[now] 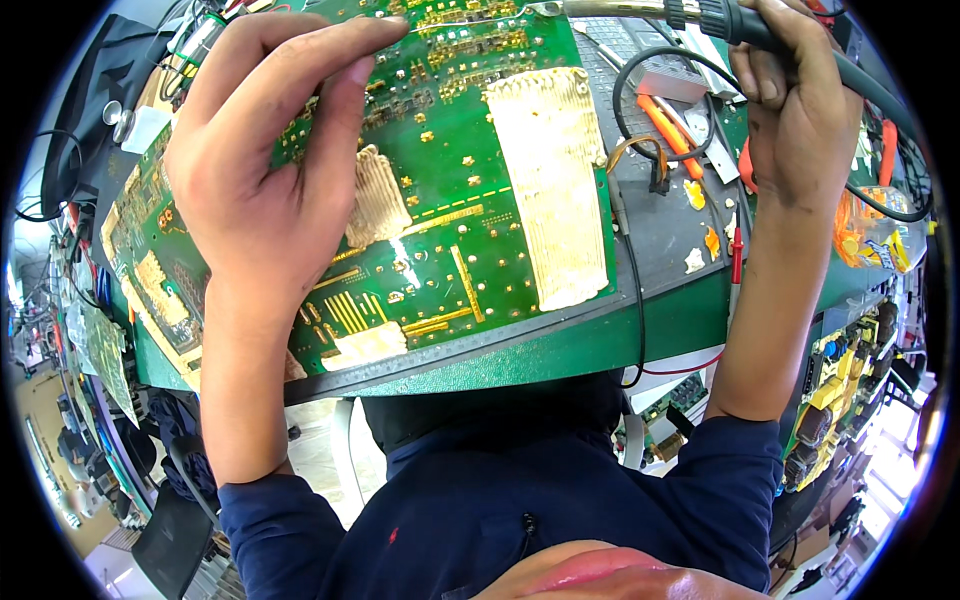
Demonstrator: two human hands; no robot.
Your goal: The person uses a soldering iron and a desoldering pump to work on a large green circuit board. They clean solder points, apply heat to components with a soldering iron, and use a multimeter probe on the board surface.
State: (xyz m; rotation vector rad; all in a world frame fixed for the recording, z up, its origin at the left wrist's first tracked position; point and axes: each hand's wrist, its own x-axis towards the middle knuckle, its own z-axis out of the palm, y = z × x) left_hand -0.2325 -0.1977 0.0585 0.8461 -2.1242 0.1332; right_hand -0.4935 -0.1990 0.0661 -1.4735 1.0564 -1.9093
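In the head view, a green circuit board [450, 230] lies on the table [480, 365] in front of you, its glossy face catching the light and dotted with gold pads and short gold bars. A long cream slab [555, 200], finely ridged along its length and uneven at its ends, covers part of the board's right side; a smaller ribbed patch [378, 195] of similar colour sits beside your left thumb. Under the board's right edge is a dark grey mat [650, 275] with a dull surface, bearing crumbs of cream and orange material. A slim orange-handled tool [665, 130] lies there beneath a loop of smooth black cable [622, 92], and a narrow red probe [737, 250] lies near your right forearm.

Your left hand [265, 165] arches over the board's left part, index finger stretched toward the far edge and thumb tip apart below it. A thin silvery strand [465, 21] runs from that index fingertip; whether this grip pinches it, you cannot tell from here. Your right hand [805, 105] is raised at the upper right, its grip closed around the black, ribbed handle of a soldering iron [735, 22], whose metal barrel points left over the board's far part.
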